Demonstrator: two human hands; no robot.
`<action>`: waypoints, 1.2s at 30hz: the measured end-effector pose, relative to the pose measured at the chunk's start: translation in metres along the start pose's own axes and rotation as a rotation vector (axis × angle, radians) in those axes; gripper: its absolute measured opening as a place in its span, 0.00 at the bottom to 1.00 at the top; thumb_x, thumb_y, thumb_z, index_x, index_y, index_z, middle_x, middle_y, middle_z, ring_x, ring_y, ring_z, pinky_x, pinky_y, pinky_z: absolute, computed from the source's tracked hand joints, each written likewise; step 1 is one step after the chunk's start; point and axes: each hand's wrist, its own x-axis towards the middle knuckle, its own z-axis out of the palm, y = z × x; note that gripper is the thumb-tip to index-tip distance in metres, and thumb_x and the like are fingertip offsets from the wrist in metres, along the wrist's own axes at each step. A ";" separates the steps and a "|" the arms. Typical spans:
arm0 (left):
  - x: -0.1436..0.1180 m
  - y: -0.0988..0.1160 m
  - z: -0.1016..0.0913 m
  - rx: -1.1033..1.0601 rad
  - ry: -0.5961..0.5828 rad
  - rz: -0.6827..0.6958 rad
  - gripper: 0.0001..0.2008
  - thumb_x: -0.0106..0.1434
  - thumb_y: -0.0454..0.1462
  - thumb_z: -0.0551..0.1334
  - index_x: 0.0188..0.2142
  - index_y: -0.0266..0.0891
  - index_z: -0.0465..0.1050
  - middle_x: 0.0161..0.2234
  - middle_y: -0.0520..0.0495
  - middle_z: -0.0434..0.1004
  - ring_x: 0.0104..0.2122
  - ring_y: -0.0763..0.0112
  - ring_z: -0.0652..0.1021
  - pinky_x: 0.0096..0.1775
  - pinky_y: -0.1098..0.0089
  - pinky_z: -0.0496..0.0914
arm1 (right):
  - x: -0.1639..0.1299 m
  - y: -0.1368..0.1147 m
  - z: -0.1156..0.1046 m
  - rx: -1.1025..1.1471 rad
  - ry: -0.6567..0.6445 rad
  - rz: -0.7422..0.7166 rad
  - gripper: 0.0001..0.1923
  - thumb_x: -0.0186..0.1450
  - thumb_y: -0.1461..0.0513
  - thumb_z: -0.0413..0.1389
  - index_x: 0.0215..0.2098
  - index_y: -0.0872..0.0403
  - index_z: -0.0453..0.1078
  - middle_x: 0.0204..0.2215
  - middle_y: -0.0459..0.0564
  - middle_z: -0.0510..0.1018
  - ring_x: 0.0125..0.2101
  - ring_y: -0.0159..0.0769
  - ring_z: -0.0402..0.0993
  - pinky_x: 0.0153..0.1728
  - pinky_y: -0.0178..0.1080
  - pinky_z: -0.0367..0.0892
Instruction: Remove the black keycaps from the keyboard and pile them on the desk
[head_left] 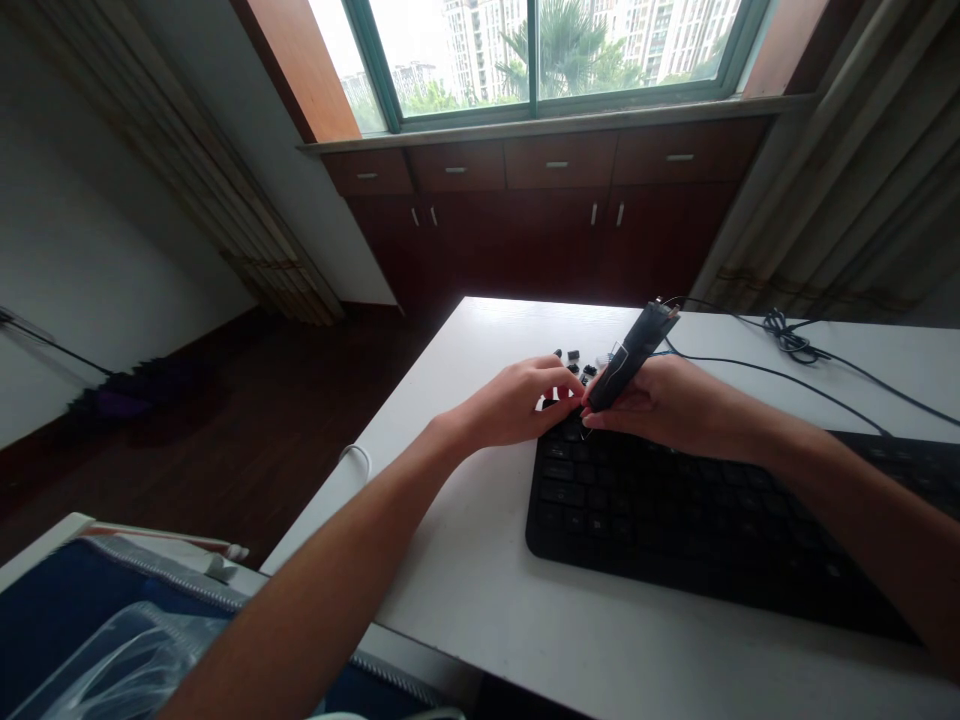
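Fingers (pixel 600 421) of the right hand (pixel 667 405) hold a tool (pixel 628 358). The left hand (pixel 519 402) looks narrow, but I can't tell what's inside.

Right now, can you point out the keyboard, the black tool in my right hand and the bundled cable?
Keyboard (pixel 679 510): head view, on its dark keys.
Black tool (pixel 636 350): head view, on the middle of its body.
Cable (pixel 784 338): head view, on the bundled coil.
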 end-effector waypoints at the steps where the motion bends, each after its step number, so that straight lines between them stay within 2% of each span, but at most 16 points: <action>1: 0.000 0.000 0.000 0.002 0.000 0.000 0.09 0.69 0.37 0.59 0.44 0.39 0.76 0.38 0.46 0.73 0.34 0.73 0.75 0.36 0.71 0.72 | -0.001 0.000 0.000 -0.010 0.007 -0.008 0.10 0.62 0.54 0.62 0.39 0.48 0.77 0.36 0.45 0.84 0.38 0.41 0.81 0.40 0.41 0.75; 7: 0.000 -0.001 0.000 0.012 -0.001 0.004 0.09 0.69 0.37 0.59 0.44 0.38 0.76 0.38 0.46 0.73 0.33 0.73 0.74 0.36 0.71 0.72 | 0.001 0.000 0.002 -0.085 0.043 -0.039 0.11 0.62 0.53 0.62 0.39 0.49 0.76 0.36 0.46 0.84 0.36 0.41 0.82 0.38 0.40 0.74; 21: 0.000 0.000 -0.002 0.027 -0.017 0.009 0.09 0.69 0.37 0.59 0.44 0.39 0.76 0.38 0.46 0.72 0.34 0.72 0.74 0.36 0.71 0.71 | -0.001 0.007 0.006 0.042 0.027 -0.098 0.12 0.61 0.54 0.64 0.41 0.50 0.76 0.38 0.47 0.84 0.39 0.42 0.82 0.41 0.40 0.75; 28: 0.000 0.000 -0.002 0.042 -0.017 0.032 0.10 0.70 0.37 0.57 0.45 0.39 0.76 0.38 0.46 0.73 0.34 0.72 0.74 0.35 0.71 0.69 | -0.006 0.010 0.013 -0.044 0.128 -0.170 0.12 0.62 0.53 0.63 0.39 0.52 0.77 0.36 0.48 0.83 0.34 0.39 0.81 0.37 0.39 0.74; 36: -0.001 0.000 -0.002 0.039 -0.017 0.039 0.10 0.71 0.38 0.56 0.44 0.38 0.75 0.39 0.46 0.73 0.34 0.72 0.74 0.35 0.72 0.68 | -0.010 0.013 0.027 -0.138 0.287 -0.334 0.09 0.65 0.57 0.62 0.40 0.52 0.78 0.37 0.49 0.84 0.36 0.39 0.82 0.39 0.39 0.74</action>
